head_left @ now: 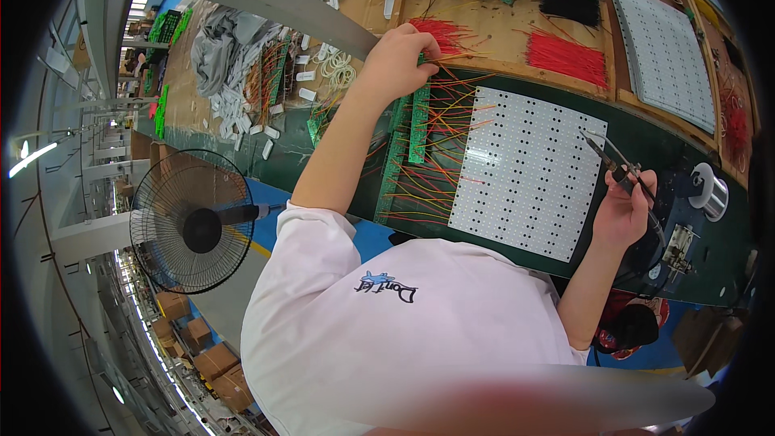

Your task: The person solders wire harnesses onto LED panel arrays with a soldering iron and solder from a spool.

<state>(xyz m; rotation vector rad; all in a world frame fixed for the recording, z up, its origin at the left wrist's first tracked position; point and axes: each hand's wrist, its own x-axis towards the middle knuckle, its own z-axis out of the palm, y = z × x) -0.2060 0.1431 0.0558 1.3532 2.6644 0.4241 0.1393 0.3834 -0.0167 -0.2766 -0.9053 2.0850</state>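
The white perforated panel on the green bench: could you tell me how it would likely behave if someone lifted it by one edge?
The white perforated panel looks thin and broad, so it would probably flex or sag rather than stay rigid. It seems light for its area. Lying flat, it would likely slide on the bench if pushed.

1. White perforated panels: two. One large panel [525,169] on the green work surface [678,153]; one second panel [666,52] toward the bench's far right corner.
2. Red wire bundles: two, [565,56] and [440,32], on the brown board.
3. Black wire bundle: one [569,6].
4. Standing fan: one [194,222].
5. Solder spool: one [710,192].
6. Green circuit strips [418,125]: several, count unclear.
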